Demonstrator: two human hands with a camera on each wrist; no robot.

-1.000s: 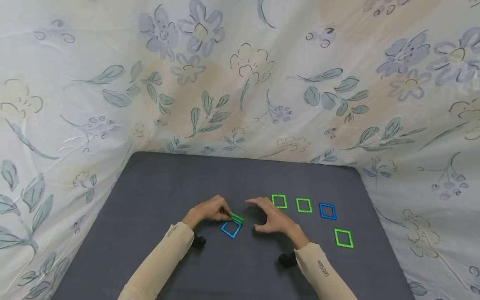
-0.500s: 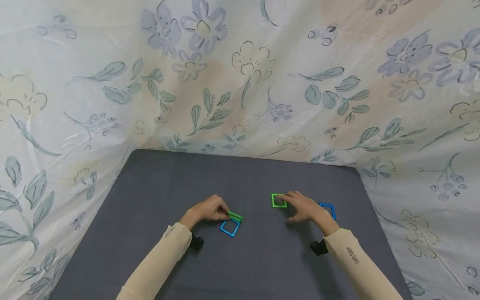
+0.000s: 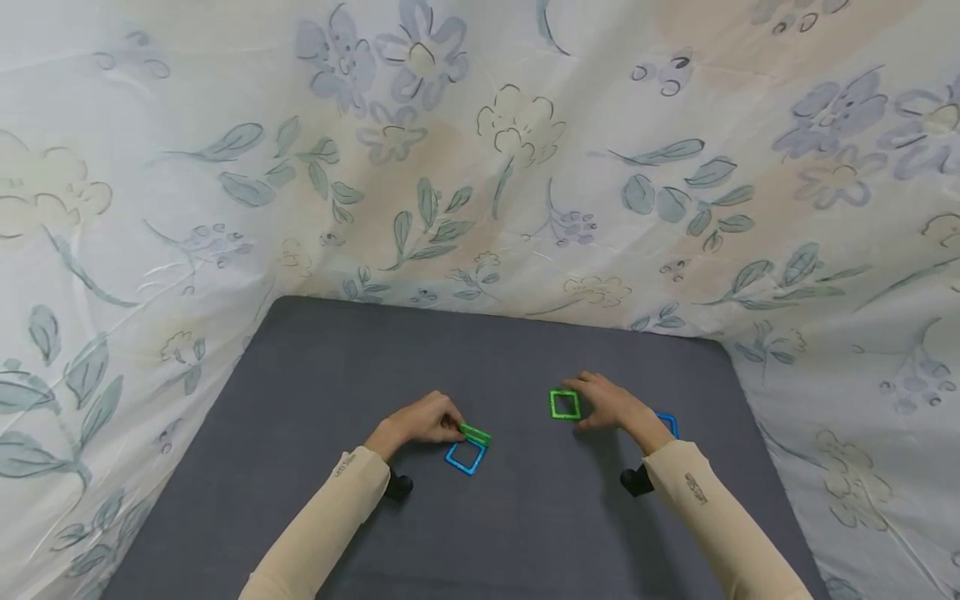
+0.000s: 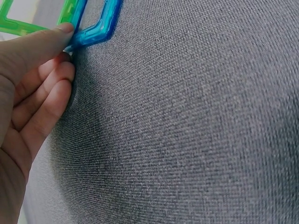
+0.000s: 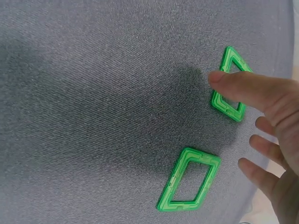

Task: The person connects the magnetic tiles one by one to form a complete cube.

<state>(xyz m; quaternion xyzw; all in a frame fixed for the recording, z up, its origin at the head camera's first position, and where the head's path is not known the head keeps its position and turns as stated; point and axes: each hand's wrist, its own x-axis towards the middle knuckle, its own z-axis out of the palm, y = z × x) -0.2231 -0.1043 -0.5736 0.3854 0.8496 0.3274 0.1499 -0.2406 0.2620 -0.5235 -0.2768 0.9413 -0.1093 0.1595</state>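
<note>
In the head view my left hand [image 3: 427,418] pinches a green square magnetic tile [image 3: 475,434] at its near-left corner. That tile is tilted up along one edge of a blue square magnetic tile [image 3: 467,457], which lies on the table. The left wrist view shows the thumb [image 4: 65,28] on the green frame, beside the blue edge [image 4: 107,23]. My right hand [image 3: 603,403] hovers with fingers spread, holding nothing, just right of another green tile [image 3: 565,405]. In the right wrist view the thumb [image 5: 233,86] passes over one green tile [image 5: 229,109]; a second [image 5: 205,179] lies apart.
A blue tile [image 3: 669,423] lies partly hidden behind the right wrist. The dark grey table [image 3: 360,350] ends at a floral curtain [image 3: 480,167] at the back and sides. The right forearm's sleeve [image 3: 705,500] covers part of the table.
My right hand has moved right from near the blue and green tiles to beside the row of tiles, then slightly away from the leftmost green one. The left hand keeps its pinch in place.
</note>
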